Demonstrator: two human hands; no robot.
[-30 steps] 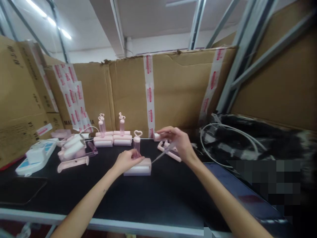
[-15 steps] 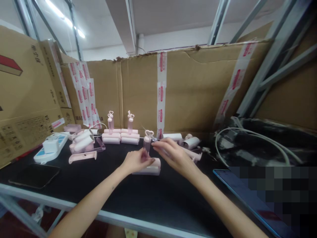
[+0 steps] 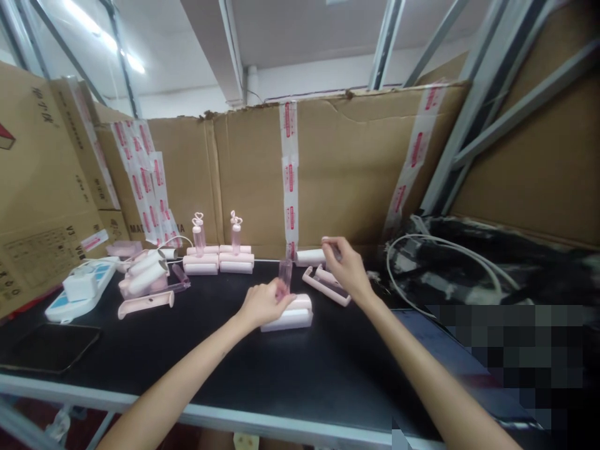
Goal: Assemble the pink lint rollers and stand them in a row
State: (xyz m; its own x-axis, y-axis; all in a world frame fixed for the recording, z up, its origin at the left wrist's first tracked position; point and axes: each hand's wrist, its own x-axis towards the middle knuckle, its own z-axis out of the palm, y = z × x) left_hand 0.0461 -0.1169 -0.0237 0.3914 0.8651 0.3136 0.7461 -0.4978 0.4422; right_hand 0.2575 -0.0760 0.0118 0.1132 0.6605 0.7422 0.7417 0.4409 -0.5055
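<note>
Nearest you, a dark phone (image 3: pixel 51 347) lay flat at the left front of the black table (image 3: pixel 262 375). Past it, your left hand (image 3: pixel 262 304) sat at the middle of the table, its fingers pinched closed around the foot of a clear pink tube (image 3: pixel 284 275). That tube stood upright in a pale pink base (image 3: pixel 289 314), which lay on the table just right of the hand. The tube's top was open, with no cap on it.

Further back and to the right, your right hand (image 3: pixel 345 269) was raised over a long pink holder (image 3: pixel 327 285) lying on the table. Its fingertips were closed together at a small part I couldn't make out, just beside a white roll (image 3: pixel 310 256) against the cardboard wall (image 3: pixel 337 169).

To the left, a blue and white power strip (image 3: pixel 77 290) lay near a loose heap of pink pieces (image 3: pixel 143 281). Behind those, two finished tubes with heart tops (image 3: pixel 199 232) stood on their bases by the wall. At the far right, a white cable (image 3: pixel 422 262) looped over dark clutter.
</note>
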